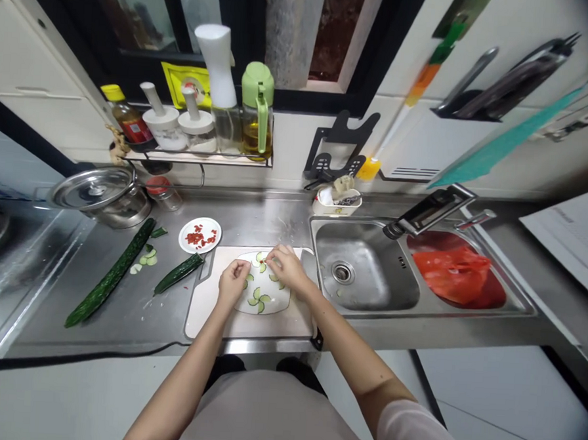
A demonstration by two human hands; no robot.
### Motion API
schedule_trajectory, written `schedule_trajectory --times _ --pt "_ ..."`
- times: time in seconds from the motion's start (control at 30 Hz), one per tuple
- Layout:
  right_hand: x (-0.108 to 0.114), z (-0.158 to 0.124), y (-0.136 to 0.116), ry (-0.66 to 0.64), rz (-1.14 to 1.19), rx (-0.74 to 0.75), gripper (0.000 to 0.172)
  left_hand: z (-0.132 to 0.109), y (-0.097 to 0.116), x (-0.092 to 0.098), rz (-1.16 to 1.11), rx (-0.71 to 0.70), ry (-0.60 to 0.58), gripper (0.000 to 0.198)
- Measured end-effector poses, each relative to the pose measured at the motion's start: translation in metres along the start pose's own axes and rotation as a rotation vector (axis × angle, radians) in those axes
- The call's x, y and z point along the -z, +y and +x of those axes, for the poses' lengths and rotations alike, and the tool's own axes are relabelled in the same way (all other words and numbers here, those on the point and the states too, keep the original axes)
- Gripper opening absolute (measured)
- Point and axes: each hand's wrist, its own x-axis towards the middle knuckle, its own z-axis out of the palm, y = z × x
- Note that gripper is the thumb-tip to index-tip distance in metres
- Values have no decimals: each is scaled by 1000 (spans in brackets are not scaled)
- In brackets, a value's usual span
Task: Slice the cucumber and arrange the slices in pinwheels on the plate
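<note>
A white plate (276,304) lies on a pale cutting board (203,314). On it, cucumber slices (259,300) are fanned into several flower-like groups, partly covered by my hands. My right hand (287,270) is over the plate's far right side, fingers pinched beside the far group, where a bit of red shows. At the plate's left edge, my left hand (232,281) has thumb and fingertips pressed together; what they hold, if anything, is too small to tell. A small white dish (188,226) of red bits sits beyond the board, to the left.
Left of the board lie a cut cucumber (177,274), loose slices (149,258) and a long cucumber (116,273). A lidded steel pot (122,208) stands behind. To the right are a sink (370,263) and a red plastic bag (451,271). A knife handle (317,339) shows by the board.
</note>
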Motion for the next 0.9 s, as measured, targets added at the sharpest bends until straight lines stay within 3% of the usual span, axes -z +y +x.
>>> schedule_trajectory --times 0.33,0.57,0.9 --pt "1 -33 26 -168 -297 -94 16 -2 7 -27 525 -56 -156 16" --pt "-5 -36 31 -222 -379 -58 23 -1 6 -47 665 -71 -215 14" --pt "-11 -39 36 -234 -427 0 25 1 9 -61 741 -79 -272 14"
